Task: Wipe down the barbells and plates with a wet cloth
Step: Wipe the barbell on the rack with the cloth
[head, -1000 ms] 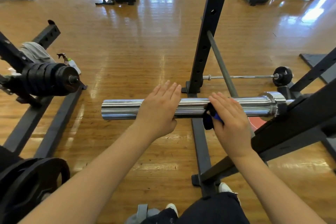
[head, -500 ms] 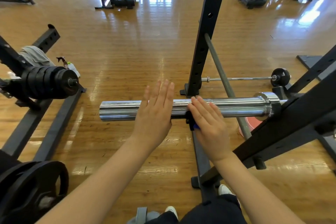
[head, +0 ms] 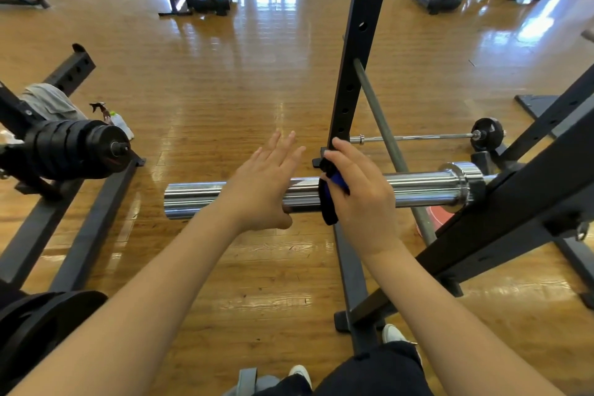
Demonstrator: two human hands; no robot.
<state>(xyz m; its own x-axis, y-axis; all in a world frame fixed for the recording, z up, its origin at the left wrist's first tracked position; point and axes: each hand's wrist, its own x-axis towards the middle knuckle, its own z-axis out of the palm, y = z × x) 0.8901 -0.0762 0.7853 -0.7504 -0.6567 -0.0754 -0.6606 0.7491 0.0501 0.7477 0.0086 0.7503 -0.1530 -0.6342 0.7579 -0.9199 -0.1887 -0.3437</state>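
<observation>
Across the chrome barbell sleeve (head: pixel 418 190), both hands work at mid-length, the right one with a dark blue cloth (head: pixel 331 199).

Left hand (head: pixel 262 186) lies flat over the sleeve, fingers straight and slightly spread, gripping nothing; its palm hides the metal beneath. Just right of those fingertips, the right hand (head: pixel 356 196) presses the cloth onto the sleeve, fingers draped over it; most of the cloth is hidden beneath them, so their grip underneath cannot be told. Past the right fingers, the sleeve's collar disappears behind a black rack beam (head: pixel 514 219).
</observation>
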